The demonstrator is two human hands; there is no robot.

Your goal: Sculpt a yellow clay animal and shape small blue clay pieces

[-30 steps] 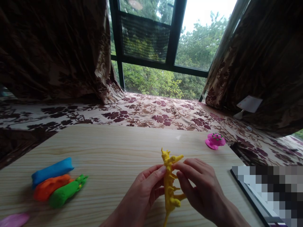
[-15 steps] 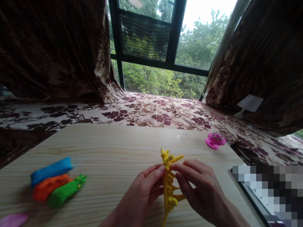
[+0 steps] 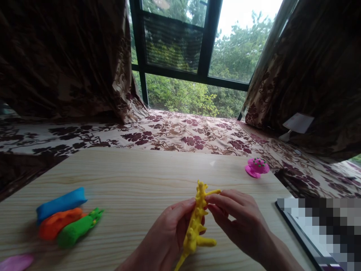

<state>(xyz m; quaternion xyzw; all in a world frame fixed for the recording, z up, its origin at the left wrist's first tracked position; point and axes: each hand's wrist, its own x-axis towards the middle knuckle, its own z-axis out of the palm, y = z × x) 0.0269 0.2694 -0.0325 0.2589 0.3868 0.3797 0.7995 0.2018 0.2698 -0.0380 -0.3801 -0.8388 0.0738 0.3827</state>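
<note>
L hand (image 3: 170,226) part-closed, pinching yellow clay fig (image 3: 194,223) over table (image 3: 126,177), near side; R hand (image 3: 244,222) half-curled at fig's right side, grip unclear. Prob. detail-shaping; next press needs light touch, L steady. Blue clay (image 3: 61,204) left, pink pc (image 3: 257,168) far right.

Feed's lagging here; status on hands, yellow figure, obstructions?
Left fingers gripping yellow figure. Right fingers at its far end, pinch unclear. Figure spiky. Nothing blocking; green piece apart, left.
</note>
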